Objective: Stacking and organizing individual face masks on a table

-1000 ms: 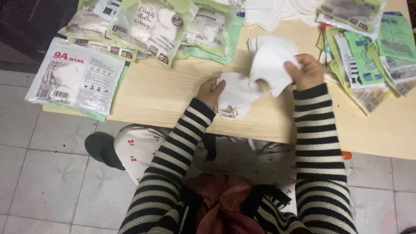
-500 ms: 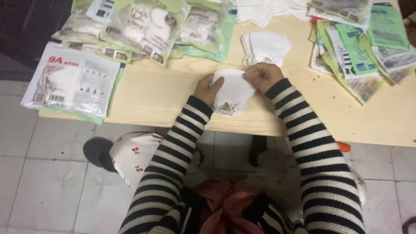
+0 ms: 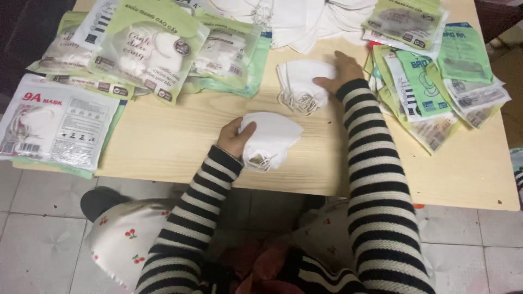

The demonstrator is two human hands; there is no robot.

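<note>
— What's held right now?
— The left hand (image 3: 235,137) pinches a folded white face mask (image 3: 271,139) near the table's (image 3: 180,147) front edge; the right hand (image 3: 339,73) rests spread on the small mask stack (image 3: 301,84) further back.
— Which step?
— Seemingly gathering masks; next needs another lifted cleanly.
— Anything unclear?
— Ear loops tangle; the top pile is cropped.

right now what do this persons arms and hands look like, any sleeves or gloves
Both arms wear long knit sleeves with black and white horizontal stripes, ending in snug cuffs at the wrists. The left hand and right hand are bare: no gloves. No rings or watch can be made out.
</note>
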